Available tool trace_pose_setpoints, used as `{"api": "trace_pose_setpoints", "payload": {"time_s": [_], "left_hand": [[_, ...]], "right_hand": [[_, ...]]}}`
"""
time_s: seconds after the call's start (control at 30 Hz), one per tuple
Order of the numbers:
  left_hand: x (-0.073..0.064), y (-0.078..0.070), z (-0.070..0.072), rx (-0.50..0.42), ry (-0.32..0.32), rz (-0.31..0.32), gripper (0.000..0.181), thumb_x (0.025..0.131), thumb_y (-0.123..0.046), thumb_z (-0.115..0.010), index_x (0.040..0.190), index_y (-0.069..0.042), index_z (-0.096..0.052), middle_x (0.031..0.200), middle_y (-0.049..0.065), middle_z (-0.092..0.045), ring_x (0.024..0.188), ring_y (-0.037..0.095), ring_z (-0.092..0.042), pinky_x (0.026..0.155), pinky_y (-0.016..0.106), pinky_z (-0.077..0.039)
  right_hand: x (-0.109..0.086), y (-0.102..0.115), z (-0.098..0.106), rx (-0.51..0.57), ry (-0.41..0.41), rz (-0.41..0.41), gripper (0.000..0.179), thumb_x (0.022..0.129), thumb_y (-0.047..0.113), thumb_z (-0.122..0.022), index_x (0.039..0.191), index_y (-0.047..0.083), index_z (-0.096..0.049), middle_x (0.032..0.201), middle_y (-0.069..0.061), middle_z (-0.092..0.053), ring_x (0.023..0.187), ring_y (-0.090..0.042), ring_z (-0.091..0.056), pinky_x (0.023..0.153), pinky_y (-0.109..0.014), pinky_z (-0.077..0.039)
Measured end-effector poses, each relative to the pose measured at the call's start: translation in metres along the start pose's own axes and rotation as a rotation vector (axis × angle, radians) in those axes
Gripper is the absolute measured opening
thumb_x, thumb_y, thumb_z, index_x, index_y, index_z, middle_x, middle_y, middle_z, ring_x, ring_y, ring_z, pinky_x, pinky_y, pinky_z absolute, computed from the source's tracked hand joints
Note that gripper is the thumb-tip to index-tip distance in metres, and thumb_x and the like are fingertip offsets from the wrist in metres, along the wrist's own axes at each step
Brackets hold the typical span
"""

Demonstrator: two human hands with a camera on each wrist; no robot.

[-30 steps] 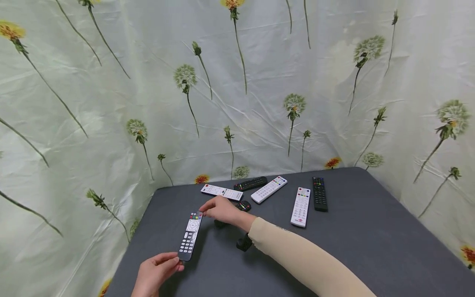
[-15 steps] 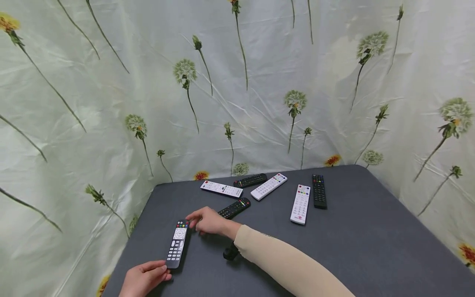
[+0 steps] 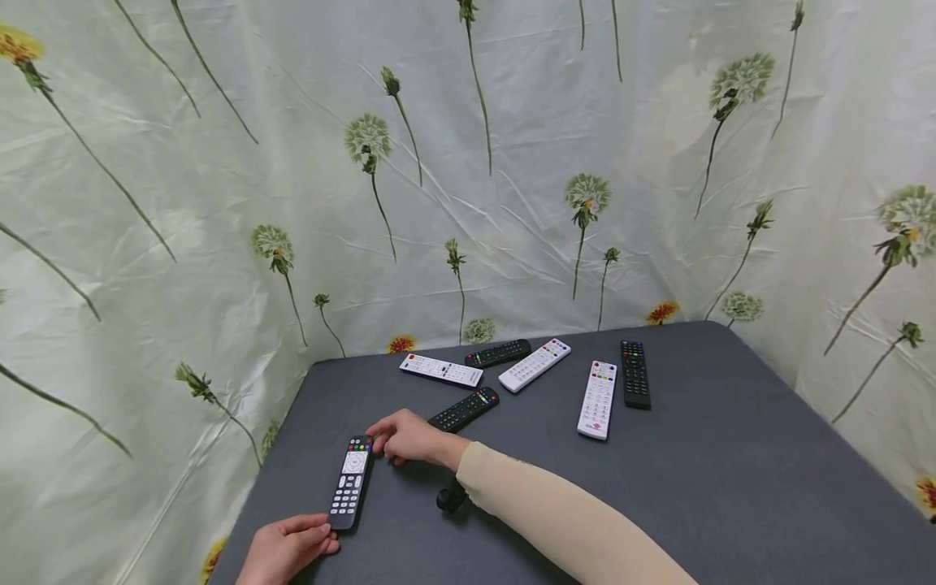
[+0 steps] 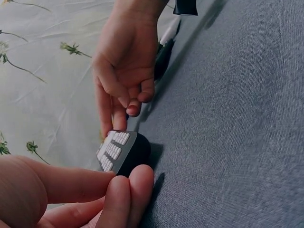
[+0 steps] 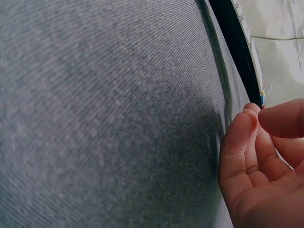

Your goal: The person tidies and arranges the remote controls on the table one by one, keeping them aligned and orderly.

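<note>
A dark remote control (image 3: 349,483) with white number keys and a round white pad lies at the left of the grey table. My left hand (image 3: 285,548) pinches its near end between thumb and fingers. Close up in the left wrist view, the fingertips (image 4: 141,178) are right at the remote's end. At the far end, my right hand (image 3: 409,439) holds the top right corner with its fingertips. In the right wrist view, the right hand (image 5: 266,161) has its thumb and fingers curled at the dark remote's end (image 5: 240,52).
Behind the right hand lies a black remote (image 3: 466,409). Farther back are a white remote (image 3: 441,370), another black one (image 3: 499,354) and another white one (image 3: 535,366). A white remote (image 3: 597,400) and a black remote (image 3: 635,374) lie toward the right. A flowered curtain (image 3: 512,203) surrounds the table.
Both hands have brought the remote control down and to the left onto the table, where it was raised before. During the last half second hands and remote have barely moved.
</note>
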State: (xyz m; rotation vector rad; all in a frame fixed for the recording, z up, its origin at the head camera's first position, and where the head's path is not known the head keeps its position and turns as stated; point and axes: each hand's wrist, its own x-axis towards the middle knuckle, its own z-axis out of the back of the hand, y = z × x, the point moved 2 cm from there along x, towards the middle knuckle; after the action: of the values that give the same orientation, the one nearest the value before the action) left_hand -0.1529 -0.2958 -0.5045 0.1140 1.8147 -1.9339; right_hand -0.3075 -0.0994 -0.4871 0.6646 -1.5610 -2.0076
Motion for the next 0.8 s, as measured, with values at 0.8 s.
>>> {"api": "trace_pose_setpoints", "payload": {"time_s": [0.8], "left_hand": [[0.0081, 0.0042, 0.0016, 0.039, -0.007, 0.009, 0.024, 0.087, 0.011, -0.069, 0.107, 0.022, -0.065, 0.080, 0.020, -0.072, 0.068, 0.028, -0.072, 0.065, 0.035, -0.061]], "right_hand": [[0.0012, -0.0076, 0.0012, -0.007, 0.030, -0.022, 0.053, 0.081, -0.017, -0.057, 0.132, -0.002, -0.064, 0.091, -0.010, -0.070, 0.068, -0.010, -0.056, 0.058, -0.024, -0.051]]}}
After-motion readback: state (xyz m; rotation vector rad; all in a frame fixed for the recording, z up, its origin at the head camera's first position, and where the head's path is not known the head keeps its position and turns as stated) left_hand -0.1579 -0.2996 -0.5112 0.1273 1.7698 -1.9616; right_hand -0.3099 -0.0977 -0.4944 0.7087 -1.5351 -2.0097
